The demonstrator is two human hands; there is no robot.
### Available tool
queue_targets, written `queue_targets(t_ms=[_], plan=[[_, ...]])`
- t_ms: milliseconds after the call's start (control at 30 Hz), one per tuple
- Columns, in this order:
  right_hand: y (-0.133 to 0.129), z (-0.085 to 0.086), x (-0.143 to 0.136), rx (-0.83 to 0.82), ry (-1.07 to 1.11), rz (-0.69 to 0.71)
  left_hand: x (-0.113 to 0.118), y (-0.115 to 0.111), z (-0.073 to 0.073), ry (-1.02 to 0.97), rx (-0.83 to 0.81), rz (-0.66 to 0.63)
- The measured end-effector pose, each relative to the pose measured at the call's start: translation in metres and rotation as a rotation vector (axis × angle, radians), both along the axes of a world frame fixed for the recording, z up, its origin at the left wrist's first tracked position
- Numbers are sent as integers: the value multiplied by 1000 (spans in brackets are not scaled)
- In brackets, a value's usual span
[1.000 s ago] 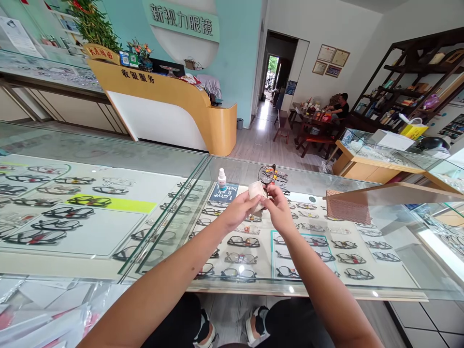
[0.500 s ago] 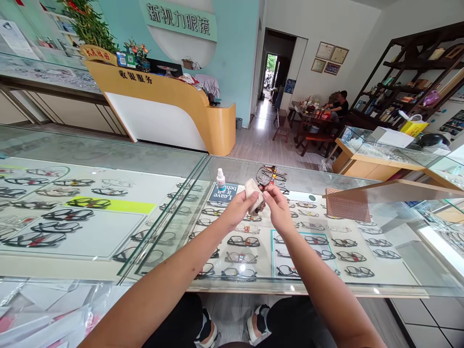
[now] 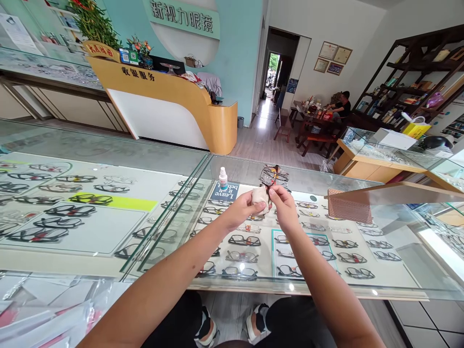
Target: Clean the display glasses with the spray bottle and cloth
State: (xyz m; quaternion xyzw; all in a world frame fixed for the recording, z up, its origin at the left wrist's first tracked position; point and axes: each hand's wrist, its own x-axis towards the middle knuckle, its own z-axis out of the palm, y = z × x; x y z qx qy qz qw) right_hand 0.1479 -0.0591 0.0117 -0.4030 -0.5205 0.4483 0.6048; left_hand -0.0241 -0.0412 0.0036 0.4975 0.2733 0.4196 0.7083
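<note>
Above the glass counter, my left hand [image 3: 241, 211] is closed round a folded cream cloth [image 3: 260, 199], pressed against a pair of glasses [image 3: 268, 175]. My right hand [image 3: 284, 207] pinches the same dark-framed glasses near their middle. One lens rises clear above my fingers; the other is mostly covered by the cloth. A small white bottle [image 3: 223, 179] with a blue-and-white label stands upright on the glass, left of and beyond my hands.
Rows of glasses [image 3: 244, 240] lie inside the glass display case [image 3: 203, 169] beneath my hands. A tilted brown panel [image 3: 350, 205] is at the right. Plastic-wrapped packets [image 3: 47, 314] lie lower left. A person [image 3: 341, 105] sits at a far table.
The cloth has turned, its broad face now toward me, and my left fingers have shifted round it. The view has shifted slightly. Both hands keep hold of what they held.
</note>
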Motion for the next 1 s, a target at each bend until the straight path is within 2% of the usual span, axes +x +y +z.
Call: queue_targets(t_ms=[200, 267, 367, 467, 667, 867, 1000], plan=[[-1, -2, -3, -40, 66, 68, 3, 6, -5, -4, -27, 76], [-2, -3, -4, -61, 96, 72, 2, 8, -7, -10, -36, 54], [-1, -2, -3, -100, 153, 55, 0, 9, -7, -7, -58, -44], [1, -2, 0, -108, 177, 34, -4, 8, -5, 7, -14, -104], [-3, 0, -4, -99, 185, 71, -6, 6, 0, 51, 63, -89], [-4, -1, -7, -82, 179, 95, -1, 5, -3, 51, 30, -36], [-2, 0, 1, -72, 218, 65, 0, 3, 0, 4, -37, -101]])
